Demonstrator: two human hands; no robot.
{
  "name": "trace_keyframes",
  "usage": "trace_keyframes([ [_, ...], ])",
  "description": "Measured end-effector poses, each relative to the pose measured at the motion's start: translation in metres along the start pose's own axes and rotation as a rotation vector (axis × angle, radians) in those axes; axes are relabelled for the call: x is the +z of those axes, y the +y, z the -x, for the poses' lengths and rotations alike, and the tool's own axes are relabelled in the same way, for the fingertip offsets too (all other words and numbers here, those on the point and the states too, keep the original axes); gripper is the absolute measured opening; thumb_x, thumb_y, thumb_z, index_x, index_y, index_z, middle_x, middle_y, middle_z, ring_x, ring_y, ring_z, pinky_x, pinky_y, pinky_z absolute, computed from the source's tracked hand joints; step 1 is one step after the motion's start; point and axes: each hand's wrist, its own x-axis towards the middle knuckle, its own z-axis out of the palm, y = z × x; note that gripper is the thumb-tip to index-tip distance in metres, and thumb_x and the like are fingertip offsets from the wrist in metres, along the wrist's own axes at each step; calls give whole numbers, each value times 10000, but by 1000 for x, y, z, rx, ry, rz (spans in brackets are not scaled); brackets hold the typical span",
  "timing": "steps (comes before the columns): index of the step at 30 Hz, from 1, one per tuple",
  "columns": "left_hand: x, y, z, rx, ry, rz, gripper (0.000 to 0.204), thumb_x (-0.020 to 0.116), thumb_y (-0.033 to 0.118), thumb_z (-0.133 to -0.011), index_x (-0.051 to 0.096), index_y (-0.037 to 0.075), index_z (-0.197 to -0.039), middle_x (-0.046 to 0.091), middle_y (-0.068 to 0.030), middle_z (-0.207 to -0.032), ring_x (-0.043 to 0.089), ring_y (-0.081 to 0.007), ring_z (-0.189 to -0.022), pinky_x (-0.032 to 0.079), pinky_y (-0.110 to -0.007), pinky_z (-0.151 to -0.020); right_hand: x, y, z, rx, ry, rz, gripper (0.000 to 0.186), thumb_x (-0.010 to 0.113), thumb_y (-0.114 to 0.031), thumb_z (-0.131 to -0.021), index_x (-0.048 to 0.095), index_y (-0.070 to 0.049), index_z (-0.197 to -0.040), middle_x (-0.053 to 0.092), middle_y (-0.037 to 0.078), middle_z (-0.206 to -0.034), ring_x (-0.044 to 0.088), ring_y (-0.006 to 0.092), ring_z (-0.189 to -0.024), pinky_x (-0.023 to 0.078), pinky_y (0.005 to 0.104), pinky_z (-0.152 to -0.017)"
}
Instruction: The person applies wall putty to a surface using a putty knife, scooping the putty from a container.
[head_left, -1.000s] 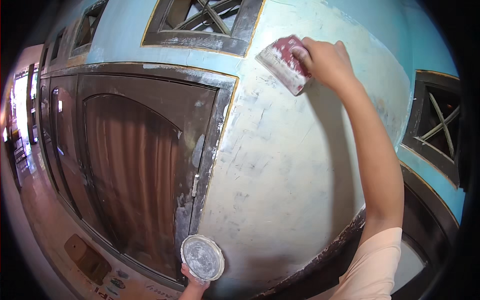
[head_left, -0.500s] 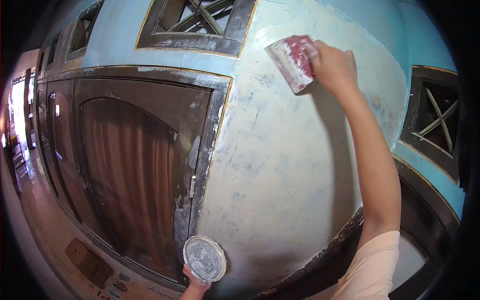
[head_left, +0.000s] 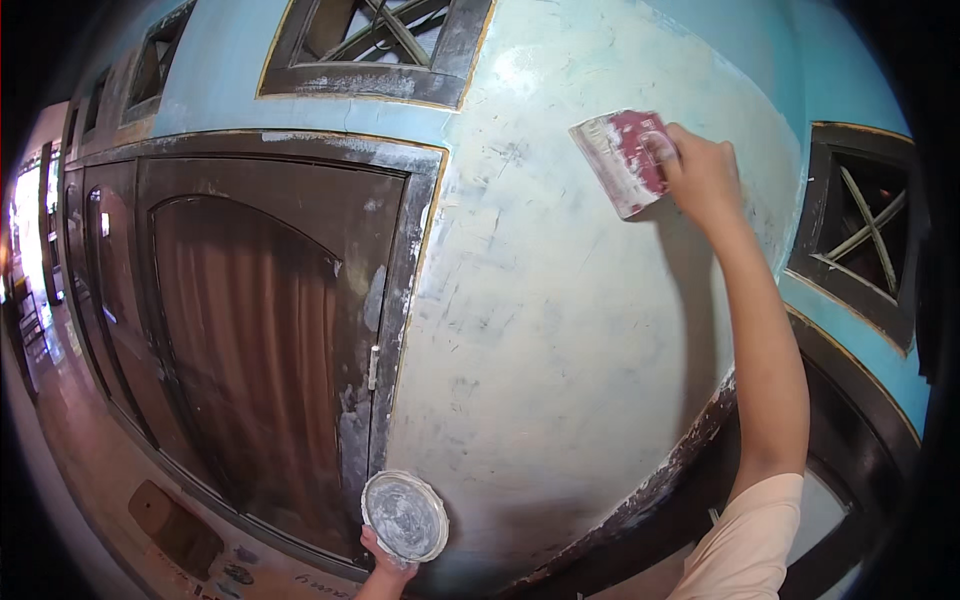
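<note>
My right hand (head_left: pixel 705 175) grips a wide putty knife (head_left: pixel 622 160) with a red, putty-smeared body and a pale blade. It is held at the upper part of the wall (head_left: pixel 540 310), which is coated off-white with grey patches and scratches. Whether the blade's edge touches the surface I cannot tell. Low in the view, my left hand (head_left: pixel 385 565) holds a round, shallow lid-like dish (head_left: pixel 404 516) from beneath. Grey-white paste is smeared inside it and on its rim. Most of the left hand's fingers are hidden behind the dish.
A dark wooden door (head_left: pixel 255 320) with a brown curtain stands to the left. Above it is a vent window (head_left: pixel 365 45) with crossed slats; another vent window (head_left: pixel 865 220) is at the right. Blue wall borders the coated area. A brown object (head_left: pixel 175 530) lies on the floor.
My right hand and the putty knife have moved down and to the right over the wall. The dish in my left hand has hardly moved; the view has shifted slightly.
</note>
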Motion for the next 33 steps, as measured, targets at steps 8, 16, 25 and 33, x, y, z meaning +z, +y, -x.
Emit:
trace_keyframes([
  [8, -1, -17, 8, -49, 2, -20, 995, 516, 794, -714, 349, 115, -1423, 497, -146, -1340, 531, -344, -1184, 463, -512, -987, 35, -66, 48, -339, -217, -187, 285, 507, -387, -933, 639, -164, -816, 652, 39, -729, 608, 236, -807, 343, 414, -861],
  [16, 13, -27, 19, -41, 51, -62, 999, 504, 797, -710, 348, 116, -1424, 484, -154, -1353, 520, -356, -1195, 458, -527, -986, 16, 4, 3, -83, 100, 1, 339, 530, -412, -914, 656, -111, -819, 668, 103, -754, 624, 320, -737, 376, 439, -795],
  [25, 85, -12, -16, -45, -148, -10, 1084, 581, 778, -655, 299, 103, -1455, 410, -173, -1421, 470, -379, -1250, 434, -530, -1020, 23, -2, 145, 172, 322, -1077, 171, 551, -151, -943, 589, 15, -954, 565, 83, -702, 491, 84, -675, 433, 285, -615],
  [33, 117, -29, -38, -106, -439, 90, 1152, 724, 629, -591, 246, 59, -1472, 356, -165, -1459, 441, -316, -1293, 401, -477, -1072, 32, -54, 301, 572, -243, -1639, 94, 569, -59, -918, 511, 5, -882, 533, 26, -674, 519, 61, -616, 456, 255, -563],
])
